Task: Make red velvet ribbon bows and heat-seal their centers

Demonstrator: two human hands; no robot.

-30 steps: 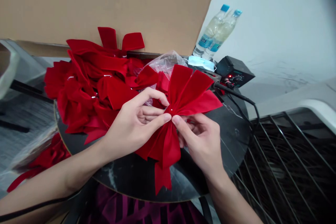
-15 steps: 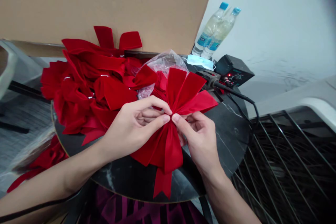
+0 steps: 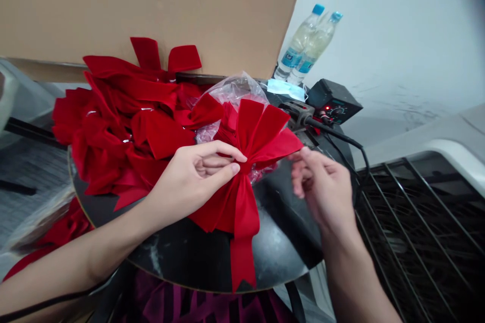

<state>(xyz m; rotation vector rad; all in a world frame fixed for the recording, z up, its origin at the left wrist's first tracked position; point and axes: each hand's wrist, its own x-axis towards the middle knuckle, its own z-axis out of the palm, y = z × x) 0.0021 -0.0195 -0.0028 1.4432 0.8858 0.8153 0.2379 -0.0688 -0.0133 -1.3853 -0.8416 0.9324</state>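
Two hands work over a marble table (image 3: pixel 182 252): the left hand (image 3: pixel 189 181) pinches a red bow (image 3: pixel 261 128) narrowly at its knot; the right hand (image 3: pixel 322 186), loosely open, holds nothing, just beside the bow's right loop, with a heap of bows (image 3: pixel 113 131) left of it.

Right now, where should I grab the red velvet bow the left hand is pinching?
Grab the narrow gathered middle, coming from the right, I think. The loops and tails all fan out from there, and the left hand already covers its left side.
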